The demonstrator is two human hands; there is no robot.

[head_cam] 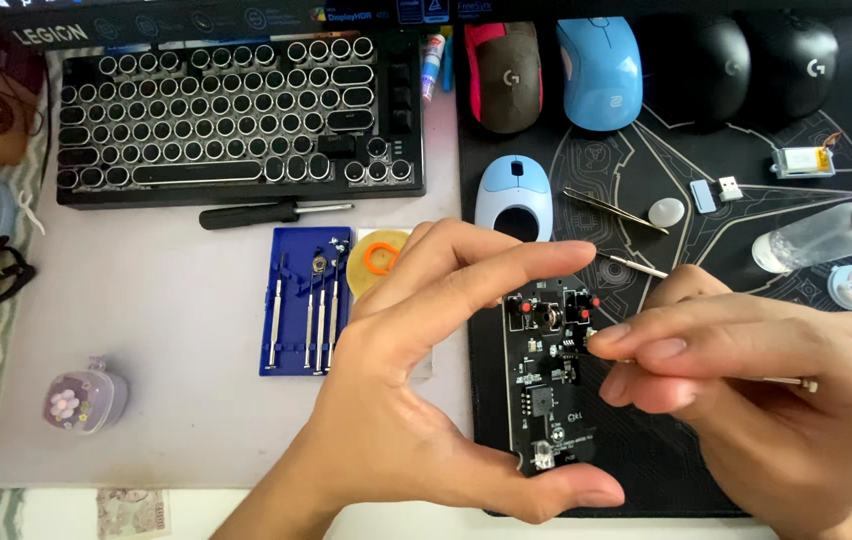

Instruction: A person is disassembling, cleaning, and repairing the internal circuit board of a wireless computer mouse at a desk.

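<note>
Left hand (416,400) pinches the black circuit board (546,375) (fingers spread wide); right hand (756,390) pinches a thin metal tool (791,381).

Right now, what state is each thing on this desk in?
Circuit board: bare, out of its shell, held.
Left hand: gripping the board's top and bottom edges.
Right hand: pinching a thin tool at the board.
Pale blue mouse shell: opened, hollow.
Screwdriver case: open, drivers inside.
Black screwdriver: lying flat.
Tweezers: lying unused.
Keyboard: untouched.
</note>
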